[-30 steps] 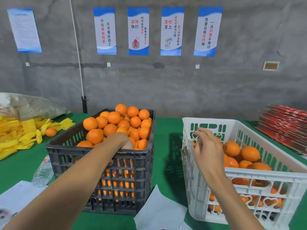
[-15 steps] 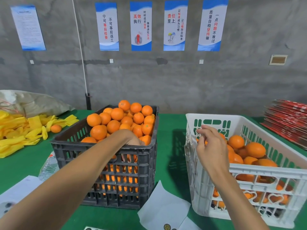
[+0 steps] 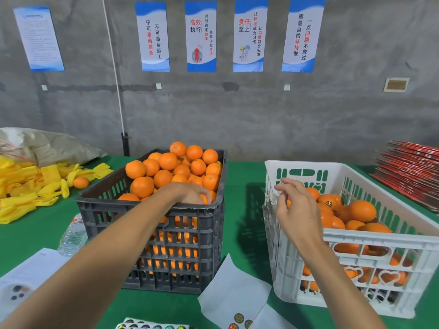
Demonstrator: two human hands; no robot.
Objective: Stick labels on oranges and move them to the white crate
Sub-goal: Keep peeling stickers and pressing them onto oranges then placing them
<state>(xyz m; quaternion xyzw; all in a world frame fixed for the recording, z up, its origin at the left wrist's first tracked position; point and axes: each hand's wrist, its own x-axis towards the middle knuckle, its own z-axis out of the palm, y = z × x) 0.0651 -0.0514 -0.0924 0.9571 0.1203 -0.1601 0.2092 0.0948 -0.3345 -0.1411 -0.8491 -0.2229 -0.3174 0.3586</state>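
Inside black crate (image 3: 152,210) near rim: left hand (image 3: 192,194) grips orange (image 3: 204,199).

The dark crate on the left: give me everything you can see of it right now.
The dark crate is grey-black slotted plastic, upright on the green table, left of the white crate and apart from it. Oranges heap above its rim towards the back. The left hand reaches in over the near rim, fingers curled around an orange. A plastic bottle lies by its left corner.

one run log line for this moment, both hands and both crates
left hand: in black crate, on an orange | right hand: loosely curled, raised beside white crate | white crate: partly filled
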